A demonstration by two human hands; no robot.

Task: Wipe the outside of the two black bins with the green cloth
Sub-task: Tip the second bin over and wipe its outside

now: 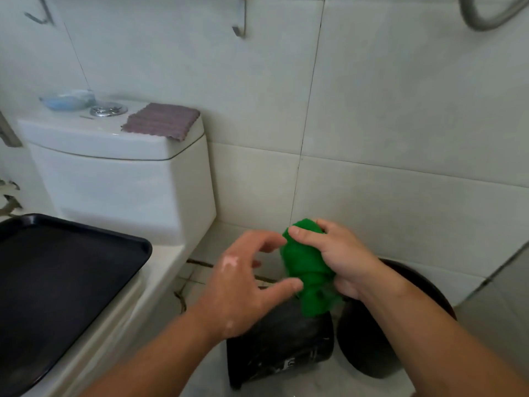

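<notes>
We see a tiled wall across the top and the right of the frame. At the left stands a white tank. In front of it a black tray fills the lower left corner.

At the bottom centre are the two bins, close side by side. The left bin shows us its outer side with white marks. The right bin shows a round dark rim and is partly hidden behind the right forearm.

Both hands are above the bins, near the centre. The left hand has its fingers spread wide and a little curved, and it grips nothing. Its thumb tip touches the green cloth, and the index tip is just beside it. The right hand holds the green cloth bunched, with the thumb laid across its top and the fingers curled round the back. The lower end of the cloth hangs over the left bin; whether it touches, we cannot tell.

On the tank lie a purple cloth, a blue dish and a flush button.
</notes>
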